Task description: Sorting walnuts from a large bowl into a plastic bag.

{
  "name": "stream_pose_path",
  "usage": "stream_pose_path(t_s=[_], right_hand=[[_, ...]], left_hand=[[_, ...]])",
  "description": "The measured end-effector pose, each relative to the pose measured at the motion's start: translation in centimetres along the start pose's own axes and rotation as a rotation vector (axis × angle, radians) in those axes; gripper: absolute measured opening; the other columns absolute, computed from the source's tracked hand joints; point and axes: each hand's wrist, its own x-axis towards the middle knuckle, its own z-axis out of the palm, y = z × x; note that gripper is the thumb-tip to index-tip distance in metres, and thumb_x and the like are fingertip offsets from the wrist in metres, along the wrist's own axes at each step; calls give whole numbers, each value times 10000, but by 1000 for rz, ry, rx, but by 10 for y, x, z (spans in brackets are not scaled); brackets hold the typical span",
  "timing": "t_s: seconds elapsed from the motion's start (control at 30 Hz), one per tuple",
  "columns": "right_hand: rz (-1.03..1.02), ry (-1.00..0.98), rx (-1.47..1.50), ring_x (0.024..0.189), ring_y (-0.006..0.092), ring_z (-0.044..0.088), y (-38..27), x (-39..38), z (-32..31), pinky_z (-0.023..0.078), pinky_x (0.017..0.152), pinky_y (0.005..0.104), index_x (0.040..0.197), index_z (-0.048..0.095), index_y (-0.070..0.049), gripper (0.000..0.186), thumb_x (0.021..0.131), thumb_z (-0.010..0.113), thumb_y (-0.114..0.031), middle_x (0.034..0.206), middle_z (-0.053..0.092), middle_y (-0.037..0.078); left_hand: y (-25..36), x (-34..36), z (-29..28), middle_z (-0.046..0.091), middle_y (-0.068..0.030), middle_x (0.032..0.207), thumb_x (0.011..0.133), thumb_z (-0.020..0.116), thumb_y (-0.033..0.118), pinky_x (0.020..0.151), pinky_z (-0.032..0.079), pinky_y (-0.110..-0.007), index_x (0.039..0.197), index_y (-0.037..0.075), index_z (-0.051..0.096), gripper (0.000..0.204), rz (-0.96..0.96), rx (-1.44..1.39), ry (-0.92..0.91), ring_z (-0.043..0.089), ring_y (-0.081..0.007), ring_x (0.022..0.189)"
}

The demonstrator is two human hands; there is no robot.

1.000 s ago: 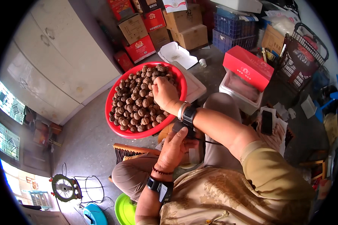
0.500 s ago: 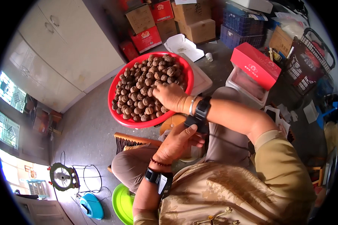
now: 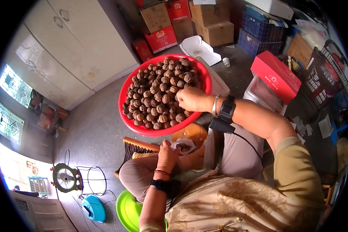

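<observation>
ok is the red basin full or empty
Mostly full: walnuts lie heaped across the red basin, hiding its bottom.

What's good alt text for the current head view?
A person's right hand is over a heap of walnuts in a round red basin, with the left hand lower down, next to a whitish bag. Cardboard boxes and blue crates are stacked beyond; a pale cabinet stands at left.

A pale cupboard [image 3: 89, 42] stands at left. Cardboard boxes [image 3: 217, 33] are stacked near blue crates [image 3: 256, 41]; a paper cup [image 3: 226, 62] is on the floor [image 3: 98, 129]. A red box [image 3: 277, 75] sits atop a white tub [image 3: 253, 91].
</observation>
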Motion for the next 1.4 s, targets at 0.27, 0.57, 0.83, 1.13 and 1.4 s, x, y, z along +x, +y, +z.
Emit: stream_pose_path(t_s=[0.27, 0.57, 0.83, 1.13, 1.4], right_hand=[[125, -169, -164, 865, 364, 709, -41, -15, 15, 560, 774, 454, 868, 749, -19, 343, 795, 733, -355, 849, 719, 190], [125, -217, -227, 823, 339, 708, -49, -10, 20, 546, 758, 441, 784, 745, -40, 286, 743, 739, -323, 813, 717, 169], [14, -47, -72, 780, 368, 698, -51, -19, 4, 545, 698, 453, 836, 676, -23, 292, 769, 724, -303, 767, 694, 173], [-317, -287, 237, 712, 329, 698, -63, -45, -5, 548, 655, 406, 879, 641, -31, 252, 787, 740, -243, 744, 691, 149], [-309, -345, 147, 774, 371, 692, -64, -46, 6, 550, 700, 444, 914, 642, -29, 269, 820, 722, -268, 785, 691, 168]], left_hand=[[-20, 13, 23, 636, -319, 1097, 866, 683, 158, 802, 538, -517, 1273, -21, 332, 566, -89, -96, -31, 635, -498, 976], [-15, 19, 28, 674, -258, 849, 935, 606, 182, 719, 523, -526, 972, 65, 579, 126, -145, -85, 52, 651, -468, 854], [-18, 18, 31, 670, -212, 815, 946, 561, 136, 661, 513, -520, 987, 75, 553, 74, -6, -256, 221, 647, -447, 774], [-18, 21, 33, 670, -203, 797, 934, 593, 152, 663, 521, -481, 954, 69, 571, 88, -74, -349, 232, 655, -435, 761], [-33, 25, 43, 650, -174, 711, 942, 602, 153, 610, 515, -417, 959, 83, 585, 74, -153, -552, 176, 657, -351, 653]])
